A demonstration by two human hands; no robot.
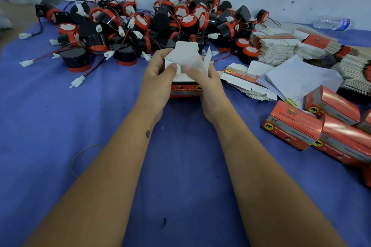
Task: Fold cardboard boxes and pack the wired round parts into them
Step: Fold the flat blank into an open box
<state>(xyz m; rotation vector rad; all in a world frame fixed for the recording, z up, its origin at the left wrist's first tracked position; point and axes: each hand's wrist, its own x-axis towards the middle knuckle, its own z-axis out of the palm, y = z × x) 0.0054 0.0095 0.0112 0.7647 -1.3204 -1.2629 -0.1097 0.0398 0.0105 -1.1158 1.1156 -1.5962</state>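
Box: red cardboard box (185,88) at centre of blue cloth (60,126), white flaps up — held betw. both hands.
Left hand: left hand (158,82) grips box's left side, thumb curled over the open top.
Right hand: right hand (208,84) wraps the right side, thumb pressing a white flap; blurred.
Parts: pile of wired round parts (140,26) behind box, by the wall.
Flat stock: unfolded box blanks (281,46) to the right; closed red boxes (321,126) nearer — well apart from hands.

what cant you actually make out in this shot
- Inside of the box, head view: hidden by its raised flaps and both hands, left hand, right hand.
- Small print on the packed boxes: too small.
- Right end of the flat box stacks: cut off by the frame edge.
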